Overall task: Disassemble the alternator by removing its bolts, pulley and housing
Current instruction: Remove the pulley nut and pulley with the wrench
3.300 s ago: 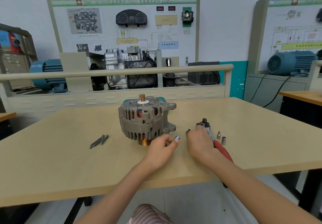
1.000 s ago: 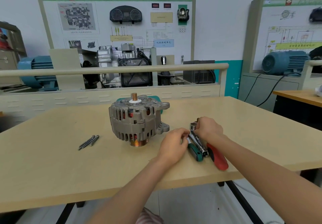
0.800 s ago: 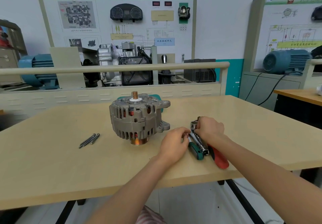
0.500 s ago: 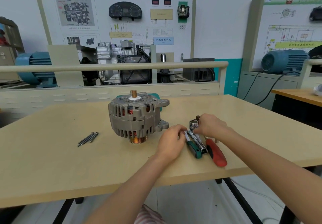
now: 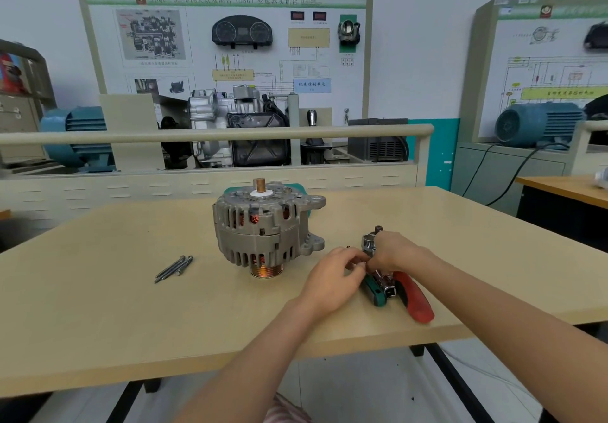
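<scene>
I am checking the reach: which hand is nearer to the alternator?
Left. The left hand lies just right of the alternator; the right hand is farther right, at the ratchet.

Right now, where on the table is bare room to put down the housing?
Bare: between the loose bolts and the table's near-left edge, and behind the alternator to the right. Crowded: right of it, around both hands and the ratchet.

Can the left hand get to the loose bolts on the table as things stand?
Probably yes. The bolts lie in the open on the table, left of the alternator, with nothing over them. The left hand is busy by the ratchet, and would pass in front of the alternator.
</scene>
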`<state>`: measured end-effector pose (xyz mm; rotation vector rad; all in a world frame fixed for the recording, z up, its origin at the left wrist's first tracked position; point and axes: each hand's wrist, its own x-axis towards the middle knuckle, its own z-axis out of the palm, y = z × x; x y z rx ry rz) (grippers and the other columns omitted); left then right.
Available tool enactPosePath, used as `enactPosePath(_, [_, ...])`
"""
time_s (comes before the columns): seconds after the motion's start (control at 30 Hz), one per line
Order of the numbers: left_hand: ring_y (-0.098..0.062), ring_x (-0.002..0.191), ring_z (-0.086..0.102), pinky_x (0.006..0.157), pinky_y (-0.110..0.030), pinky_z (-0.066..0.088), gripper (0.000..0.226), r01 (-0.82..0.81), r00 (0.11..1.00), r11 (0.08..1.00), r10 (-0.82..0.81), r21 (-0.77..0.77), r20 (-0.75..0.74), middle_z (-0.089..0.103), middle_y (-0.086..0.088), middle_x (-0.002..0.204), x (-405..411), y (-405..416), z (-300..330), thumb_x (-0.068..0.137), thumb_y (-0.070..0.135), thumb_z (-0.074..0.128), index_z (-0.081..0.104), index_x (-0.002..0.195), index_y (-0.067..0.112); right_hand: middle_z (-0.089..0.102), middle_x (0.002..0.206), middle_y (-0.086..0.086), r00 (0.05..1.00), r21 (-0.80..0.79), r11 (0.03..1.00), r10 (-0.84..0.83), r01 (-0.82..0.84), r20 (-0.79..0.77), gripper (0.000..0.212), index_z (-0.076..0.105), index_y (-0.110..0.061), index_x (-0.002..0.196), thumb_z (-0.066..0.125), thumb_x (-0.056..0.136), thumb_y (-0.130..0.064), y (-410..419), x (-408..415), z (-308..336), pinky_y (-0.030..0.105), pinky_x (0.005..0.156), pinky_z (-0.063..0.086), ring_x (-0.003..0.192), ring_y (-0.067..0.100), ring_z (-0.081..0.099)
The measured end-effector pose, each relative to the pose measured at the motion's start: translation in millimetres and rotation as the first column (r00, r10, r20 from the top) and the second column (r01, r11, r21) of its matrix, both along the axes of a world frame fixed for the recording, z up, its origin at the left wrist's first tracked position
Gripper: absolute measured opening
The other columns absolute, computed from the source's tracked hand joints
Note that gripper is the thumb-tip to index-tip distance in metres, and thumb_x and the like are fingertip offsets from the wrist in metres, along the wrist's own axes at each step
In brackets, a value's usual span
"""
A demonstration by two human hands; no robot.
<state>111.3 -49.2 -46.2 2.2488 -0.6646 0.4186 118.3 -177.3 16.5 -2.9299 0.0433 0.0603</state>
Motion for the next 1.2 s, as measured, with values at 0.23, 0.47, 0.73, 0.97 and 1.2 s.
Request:
enactPosePath(0.23, [-0.016, 0.103, 0.057, 0.090, -0.035, 0.048, 0.025, -0.019, 0.999, 1.000, 0.018, -0.025, -0.033, 0.061, -0.003, 0.111, 1, 0, -3, 0.090, 0.025, 0.054, 0.059, 0.112, 0.015, 0.047, 0.069, 0.001, 1.000, -0.053, 0.999, 0.013, -0.013, 0.011, 0.039, 0.044, -0.009, 0.066, 0.060, 0.087, -0.038, 1, -1, 1, 0.026, 0.061, 0.039, 0.084, 0.021, 0.050])
enactPosePath(0.47, [-0.011, 0.104, 0.052, 0.090, -0.026, 0.040, 0.037, -0.046, 0.964, 0.979, -0.008, -0.197, -0.265, 0.054, 0.006, 0.114, 2, -2, 5, 0.098, 0.032, 0.046, 0.045, 0.133, 0.021, 0.037, 0.049, 0.001, 0.994, 0.432, 0.896, -0.072, 0.102, -0.086, 0.027, 0.045, -0.010, 0.063, 0.059, 0.083, -0.020, -16, 0, 30, 0.020, 0.043, 0.023, 0.043, 0.013, 0.029])
enactPosePath(0.73, [-0.018, 0.084, 0.057, 0.088, -0.038, 0.051, 0.027, -0.105, 0.869, 0.816, -0.202, -0.568, -0.451, 0.062, -0.006, 0.091, -1, -16, 31, 0.102, 0.028, 0.040, 0.061, 0.105, 0.011, 0.042, 0.045, -0.004, 0.973, 0.660, 0.733, -0.011, 0.165, -0.231, 0.031, 0.052, -0.013, 0.059, 0.059, 0.088, -0.023, -9, 5, 33, 0.018, 0.046, 0.024, 0.044, 0.007, 0.031])
enactPosePath(0.97, [-0.010, 0.045, 0.040, 0.038, -0.019, 0.036, 0.017, -0.184, 0.771, 0.719, -0.317, -0.670, -0.552, 0.048, -0.006, 0.072, -8, -1, 45, 0.099, 0.008, 0.032, 0.049, 0.096, 0.005, 0.060, 0.073, 0.007, 0.965, 0.455, 0.890, -0.139, 0.023, 0.224, 0.027, 0.060, -0.005, 0.079, 0.052, 0.093, -0.026, -20, 30, 12, 0.033, 0.066, 0.045, 0.067, 0.022, 0.055])
enactPosePath(1.2, [-0.004, 0.040, 0.034, 0.037, -0.017, 0.029, 0.014, -0.097, 0.821, 0.810, -0.262, -0.578, -0.506, 0.040, 0.001, 0.068, -12, 8, 48, 0.101, 0.020, 0.044, 0.049, 0.101, 0.007, 0.055, 0.086, -0.003, 0.960, -0.041, 0.996, -0.065, 0.079, 0.273, 0.039, 0.053, -0.018, 0.096, 0.050, 0.087, -0.056, -6, 41, -10, 0.029, 0.072, 0.038, 0.088, 0.018, 0.055])
